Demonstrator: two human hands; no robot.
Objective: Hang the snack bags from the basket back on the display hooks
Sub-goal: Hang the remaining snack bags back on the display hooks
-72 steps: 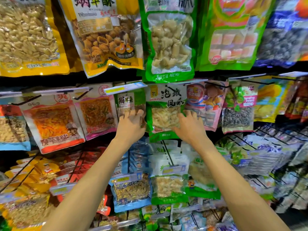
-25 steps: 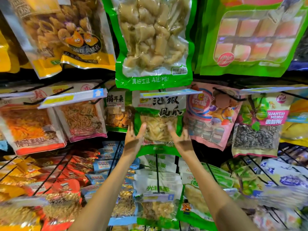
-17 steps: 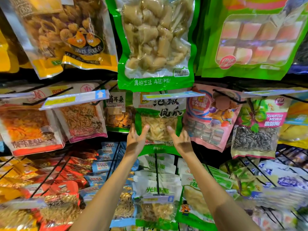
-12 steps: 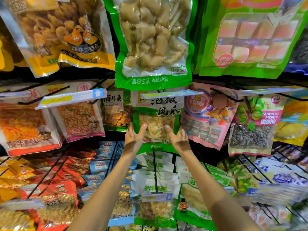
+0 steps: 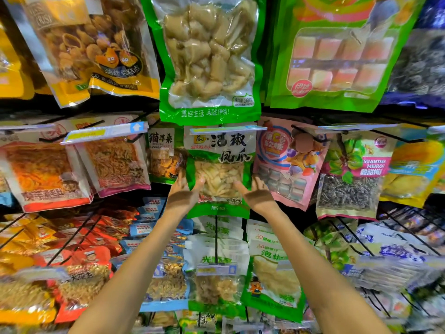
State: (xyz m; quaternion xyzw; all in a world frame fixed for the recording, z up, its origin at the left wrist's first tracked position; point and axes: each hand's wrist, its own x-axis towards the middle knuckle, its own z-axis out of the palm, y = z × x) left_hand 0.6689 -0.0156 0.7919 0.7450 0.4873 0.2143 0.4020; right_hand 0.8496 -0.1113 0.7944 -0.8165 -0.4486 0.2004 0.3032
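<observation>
the green snack bag (image 5: 218,174) with a clear window hangs in the middle row of the display, directly below a price tag strip (image 5: 227,129) and between a small brown-chip bag (image 5: 163,155) on its left and a pink candy bag (image 5: 287,162) on its right. the left hand (image 5: 185,191) grips the bag's lower left edge, thumb on the front face, while the right hand (image 5: 256,192) rests fingers extended against its lower right edge, palm up
</observation>
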